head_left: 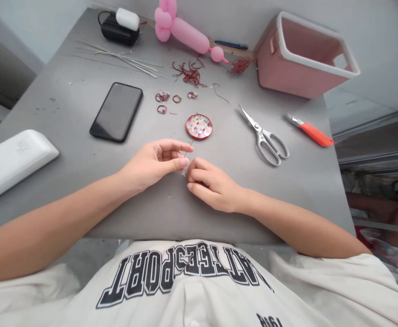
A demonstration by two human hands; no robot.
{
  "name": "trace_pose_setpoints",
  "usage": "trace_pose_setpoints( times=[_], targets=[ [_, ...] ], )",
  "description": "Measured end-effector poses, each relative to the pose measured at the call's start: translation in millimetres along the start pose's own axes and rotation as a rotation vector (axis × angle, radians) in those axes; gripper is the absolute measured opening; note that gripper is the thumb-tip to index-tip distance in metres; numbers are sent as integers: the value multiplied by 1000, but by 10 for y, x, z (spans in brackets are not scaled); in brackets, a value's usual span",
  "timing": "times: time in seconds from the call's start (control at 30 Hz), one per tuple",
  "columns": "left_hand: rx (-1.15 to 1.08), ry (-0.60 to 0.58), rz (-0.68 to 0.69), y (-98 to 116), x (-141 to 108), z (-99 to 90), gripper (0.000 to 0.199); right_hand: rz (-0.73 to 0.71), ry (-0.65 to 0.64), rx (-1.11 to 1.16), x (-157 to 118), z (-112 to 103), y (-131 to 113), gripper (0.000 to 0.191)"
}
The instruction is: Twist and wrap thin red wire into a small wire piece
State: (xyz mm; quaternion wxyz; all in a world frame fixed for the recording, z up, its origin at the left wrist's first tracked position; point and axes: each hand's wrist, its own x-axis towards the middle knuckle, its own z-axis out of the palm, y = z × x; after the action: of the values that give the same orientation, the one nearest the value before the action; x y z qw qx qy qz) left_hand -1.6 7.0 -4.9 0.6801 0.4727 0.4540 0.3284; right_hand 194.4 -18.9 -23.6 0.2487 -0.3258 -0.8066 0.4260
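Over the middle of the table, my left hand [151, 163] pinches a thin dark cord [188, 149] between thumb and fingers; its upper end sticks up past the fingertips. A small pinkish bead [184, 173] hangs on the cord just under the left thumb. Close beside it, my right hand [215, 185] is curled with its fingertips closed on the lower part of the cord, mostly hidden by the fingers. Just beyond both hands lies a round red-rimmed dish [199, 126] of pale and coloured beads. Several dark red cord rings [162, 96], some with beads, lie behind it.
Left stand a black phone [117, 111] and a white case [17, 161]. Scissors [265, 138] and an orange cutter [312, 131] lie right. Behind are cord pieces [190, 73], thin wires [124, 58], a pink balloon [190, 35] and a pink bin [297, 68].
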Motion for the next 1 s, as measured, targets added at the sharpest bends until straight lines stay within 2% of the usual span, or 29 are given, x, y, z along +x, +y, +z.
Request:
trace_pose_setpoints(
  times=[0.07, 0.17, 0.43, 0.73, 0.87, 1.0],
  targets=[
    [6, 23, -11, 17, -8, 12, 18, 3, -3, -35, -2, 6, 3, 17],
    [-7, 32, -21, 20, -15, 22, 15, 6, -1, -78, -9, 23, 6, 18],
    [-126, 48, -1, -36, 34, -97, 23, 29, 32, -139, -18, 56, 0, 19],
    [-122, 114, 15, -32, 83, -144, 27, 96, 93, -74, -13, -27, 14, 19],
    [-118, 109, 16, -45, 88, -155, 36, 115, 70, -63, -6, -80, 55, 19],
    [-125, 104, 22, -46, 88, -159, 34, 115, 39, -60, 10, -127, 80, 17]
  ],
)
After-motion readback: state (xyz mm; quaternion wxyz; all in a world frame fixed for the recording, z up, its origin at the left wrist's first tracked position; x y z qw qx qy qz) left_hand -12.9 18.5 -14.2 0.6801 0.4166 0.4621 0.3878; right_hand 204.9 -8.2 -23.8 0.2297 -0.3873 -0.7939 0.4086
